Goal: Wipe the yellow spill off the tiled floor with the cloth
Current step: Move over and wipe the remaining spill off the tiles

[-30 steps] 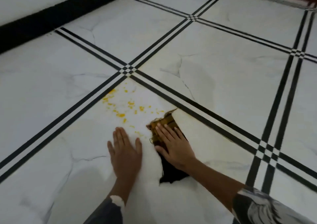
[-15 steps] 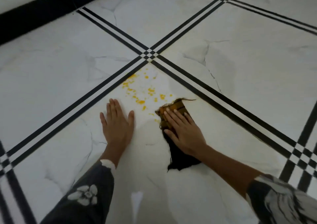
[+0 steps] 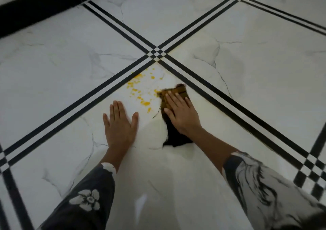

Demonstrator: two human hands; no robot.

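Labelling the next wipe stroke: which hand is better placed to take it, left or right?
Right. The right hand already presses flat on the cloth, whose front edge touches the yellow spill. The left hand lies bare and flat on the tiled floor, beside the spill, seemingly bracing.

The tiled floor (image 3: 255, 71) is white marble with grey veins, crossed by paired black stripes that meet in small checkerboards. The spill (image 3: 141, 92) is bright yellow specks. At its 3 o'clock, the cloth (image 3: 173, 132) is black with a mustard-stained end. Both sleeves are dark grey with white flower prints.
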